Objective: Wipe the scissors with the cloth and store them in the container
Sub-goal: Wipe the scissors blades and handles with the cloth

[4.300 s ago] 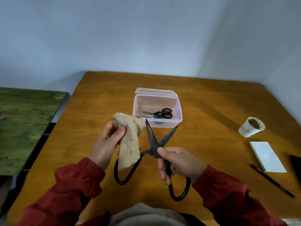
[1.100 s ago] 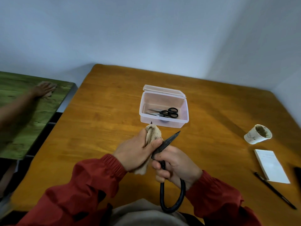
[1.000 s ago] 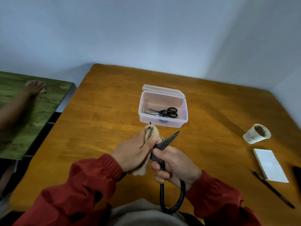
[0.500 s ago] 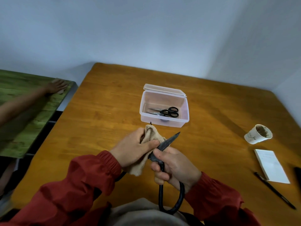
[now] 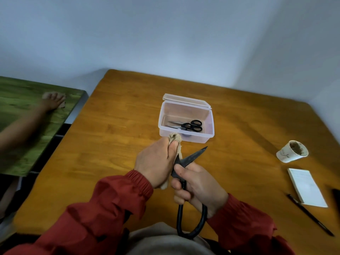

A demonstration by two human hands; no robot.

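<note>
The left hand (image 5: 156, 162) is pinching the cloth (image 5: 175, 138) closed around one blade of the big scissors (image 5: 191, 158), which seems hidden inside the folds. The right hand (image 5: 198, 188) is gripping the handle loops tightly above the table (image 5: 114, 144). The container (image 5: 185, 118) is sitting open just beyond, holding small scissors (image 5: 191, 125).

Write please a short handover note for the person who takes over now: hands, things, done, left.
Left hand: pinches the cloth around one blade.
Right hand: grips the large black scissors at the handles, blades open, other blade bare.
Container: open on the table, small scissors already inside.
Done: wiping under way.
Left: finish wiping, close the blades, store them in the container.
</note>
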